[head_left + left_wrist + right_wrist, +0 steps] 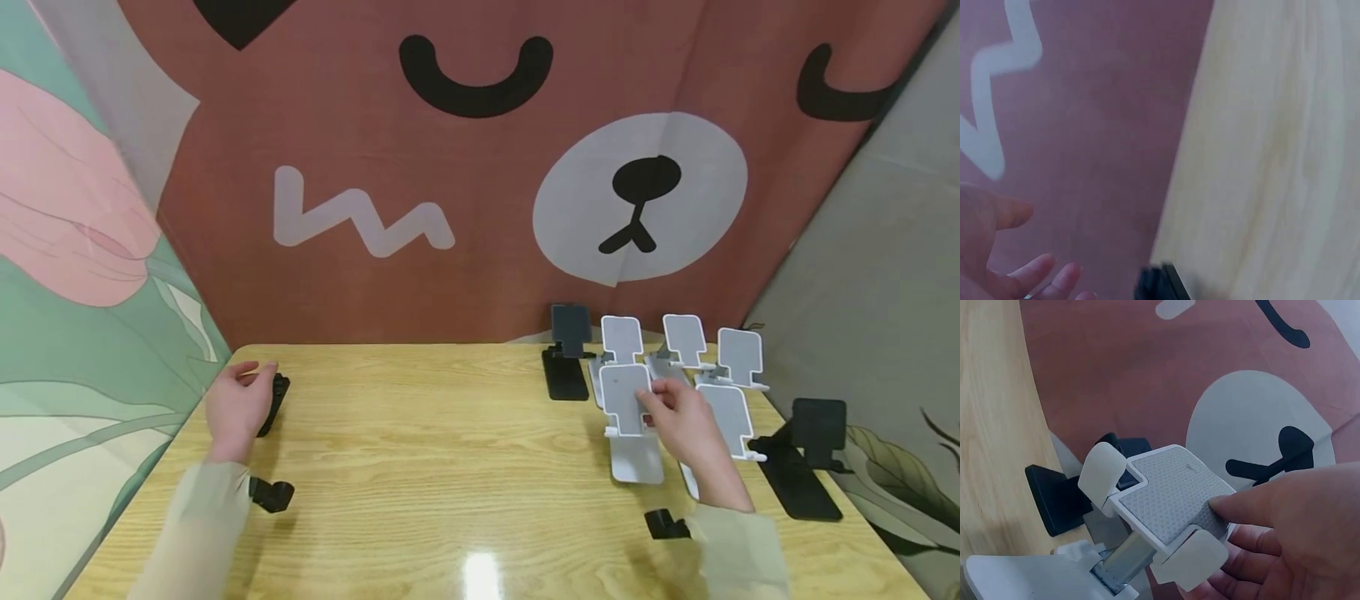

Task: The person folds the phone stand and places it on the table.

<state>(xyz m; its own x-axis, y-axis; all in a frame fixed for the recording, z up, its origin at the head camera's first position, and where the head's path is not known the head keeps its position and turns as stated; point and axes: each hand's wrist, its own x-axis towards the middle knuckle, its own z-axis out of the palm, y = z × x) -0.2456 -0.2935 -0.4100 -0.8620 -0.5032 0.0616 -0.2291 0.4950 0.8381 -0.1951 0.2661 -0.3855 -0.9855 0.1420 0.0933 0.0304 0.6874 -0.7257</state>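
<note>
My right hand (686, 421) pinches the right edge of a white phone stand's (625, 396) grey-padded plate. In the right wrist view, the thumb lies on the textured pad of this phone stand (1175, 487), the other fingers behind it. Its base (637, 460) appears below the plate. At the table's left side, my left hand (240, 408) hovers with loosely bent fingers beside a black object (277, 400), perhaps a folded stand, partly hidden by the hand. Nothing lies between the left fingers (1038, 272) in the left wrist view.
More white stands (684, 335) cluster around the right hand, including one just right of it (727, 417). A black stand (567, 375) is behind them on the left; another black stand (806, 467) sits near the table's right edge. The wooden table (435, 450) meets a bear-print cloth (360, 292).
</note>
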